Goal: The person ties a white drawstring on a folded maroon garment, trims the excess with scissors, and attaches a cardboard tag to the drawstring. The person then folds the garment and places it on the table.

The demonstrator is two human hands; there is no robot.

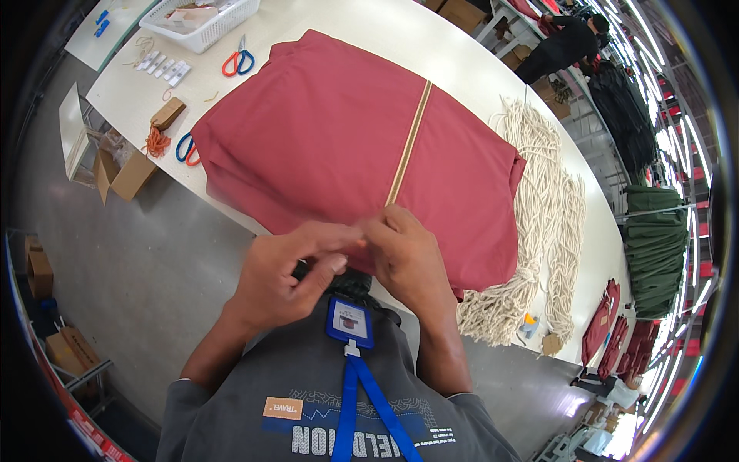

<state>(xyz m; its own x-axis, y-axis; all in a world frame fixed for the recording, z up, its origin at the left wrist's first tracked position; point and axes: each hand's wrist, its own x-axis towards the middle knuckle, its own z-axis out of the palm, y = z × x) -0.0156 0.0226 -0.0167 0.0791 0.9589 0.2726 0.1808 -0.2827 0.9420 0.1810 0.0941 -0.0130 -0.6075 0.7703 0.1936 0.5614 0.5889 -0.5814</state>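
Observation:
A maroon fabric piece [339,115] lies folded on the white table in front of me, with a tan striped zipper or tape [409,142] running down it. Over its near edge, my left hand [289,266] has thumb and forefinger apart, their tips slightly blurred. Its forefinger reaches the fingers of my right hand [404,258], which are curled closed in a pinch at the lower end of the tape. A tiny orange spot shows between the hands; what the right fingers hold is hidden.
Cream cord bundles [531,208] lie right of the fabric. Red-and-blue scissors [239,61], brown tags [168,113] with orange strings, and a white basket [202,27] are at the left and far left. A cardboard box [127,173] stands beyond the table's left edge. A person [562,46] stands far right.

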